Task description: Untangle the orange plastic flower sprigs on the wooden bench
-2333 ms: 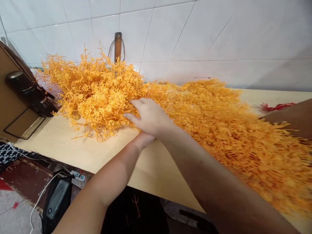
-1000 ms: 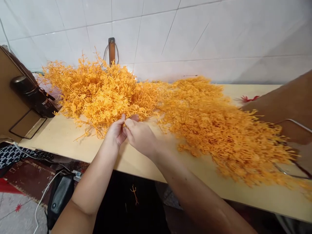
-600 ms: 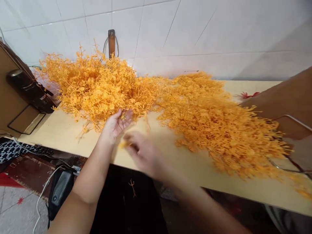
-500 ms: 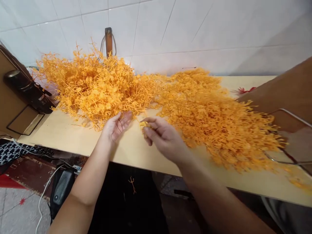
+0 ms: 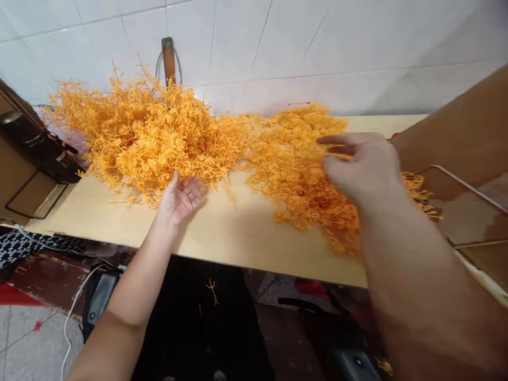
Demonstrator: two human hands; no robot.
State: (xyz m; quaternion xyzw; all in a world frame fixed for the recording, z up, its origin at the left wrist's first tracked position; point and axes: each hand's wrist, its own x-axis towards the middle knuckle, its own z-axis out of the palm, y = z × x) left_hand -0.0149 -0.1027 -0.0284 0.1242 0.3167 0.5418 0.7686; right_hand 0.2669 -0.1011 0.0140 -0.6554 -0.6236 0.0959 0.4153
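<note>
A tangled heap of orange plastic sprigs [image 5: 159, 132] covers the left part of the pale tabletop [image 5: 222, 233]. Palm up and fingers apart, my left hand [image 5: 182, 200] rests at the heap's front edge and holds nothing. To the right lies a flatter pile of similar orange pieces [image 5: 293, 164]. Above that pile is my right hand [image 5: 357, 159], its thumb and fingers curled toward each other. A bit of orange shows between them, but whether it is gripped or lies behind the hand is unclear. My right forearm hides part of the pile.
A black bottle [image 5: 47, 148] leans by a cardboard box at the left. A brown cardboard surface [image 5: 456, 143] with a metal wire stands at the right. The tiled wall [image 5: 238, 47] closes off the back. One sprig [image 5: 213, 292] lies on dark cloth below the table edge.
My right hand has moved right and up, from beside my left hand to over the right pile. The yellow-orange piece it pinched is no longer clearly seen. My left hand stays open.
</note>
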